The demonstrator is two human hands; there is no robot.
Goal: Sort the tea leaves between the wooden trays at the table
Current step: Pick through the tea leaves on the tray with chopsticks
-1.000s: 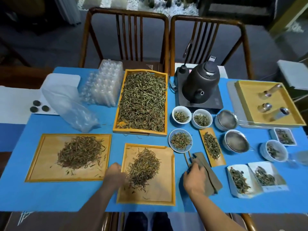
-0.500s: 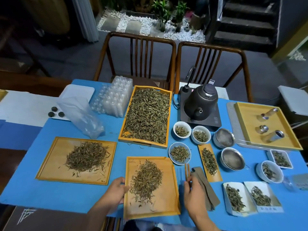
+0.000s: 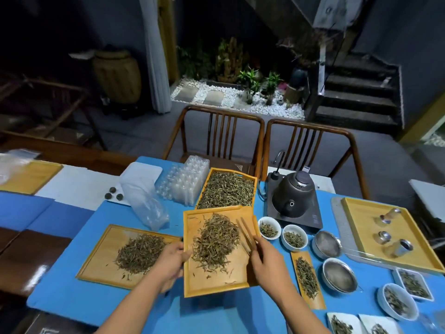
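My left hand (image 3: pixel 169 262) grips the left edge of a small wooden tray (image 3: pixel 212 284) and holds it lifted and tilted above the blue table. A pile of tea leaves (image 3: pixel 216 241) lies on that tray. My right hand (image 3: pixel 265 257) holds wooden tweezers (image 3: pixel 245 231) over the tray's right side, beside the pile. A second flat wooden tray (image 3: pixel 101 259) with its own tea pile (image 3: pixel 140 253) lies to the left. A deep tray full of tea leaves (image 3: pixel 227 189) stands behind the lifted one.
A black kettle (image 3: pixel 292 197) on its base sits at right, with white cups of tea (image 3: pixel 269 227), two metal strainers (image 3: pixel 339 277), a narrow tea dish (image 3: pixel 307 280) and a tray of metal canisters (image 3: pixel 390 235). Clear plastic packaging (image 3: pixel 144 206) lies at left. Two wooden chairs (image 3: pixel 221 133) stand behind.
My left hand has lifted the small tray off the table and tilted it. My right hand has picked the tweezers up from beside the grey cloth and brought them over the tray.
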